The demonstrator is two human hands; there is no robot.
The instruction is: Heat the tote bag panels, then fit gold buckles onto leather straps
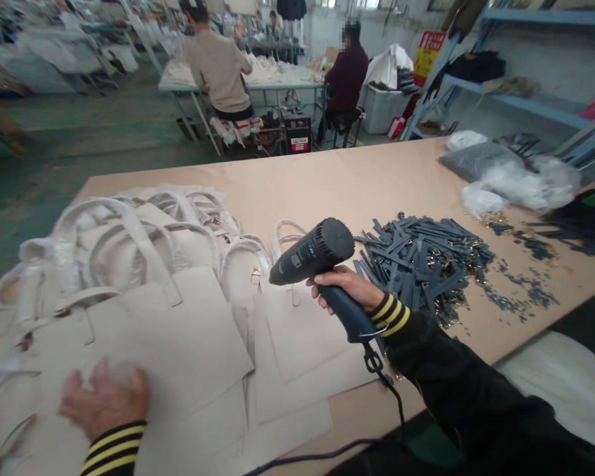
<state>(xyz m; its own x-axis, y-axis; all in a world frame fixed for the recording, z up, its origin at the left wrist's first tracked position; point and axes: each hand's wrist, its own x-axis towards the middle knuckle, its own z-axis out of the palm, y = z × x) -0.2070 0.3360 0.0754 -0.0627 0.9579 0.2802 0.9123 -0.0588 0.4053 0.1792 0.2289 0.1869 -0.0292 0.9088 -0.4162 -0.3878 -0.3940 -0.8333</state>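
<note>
My right hand (pixel 344 284) is wrapped round the handle of a dark hair dryer (pixel 312 251), its nozzle pointing left over the bag pieces. A black cord hangs from the handle. My left hand (pixel 106 396), blurred, rests on or just over a cream bag panel (pixel 178 344) at the lower left, fingers spread. Several cream bags with looped handles (pixel 129 238) are piled behind it. Under the dryer lie more cream panels (pixel 307 344), one with a small handle.
Dark strips with gold-coloured metal parts (pixel 426 264) are heaped right of the dryer. Plastic bags (pixel 515 175) lie at the table's back right. Beyond the brown table (pixel 287 178), two people sit at another table (pixel 292 78). Blue shelves (pixel 515 96) stand at the right.
</note>
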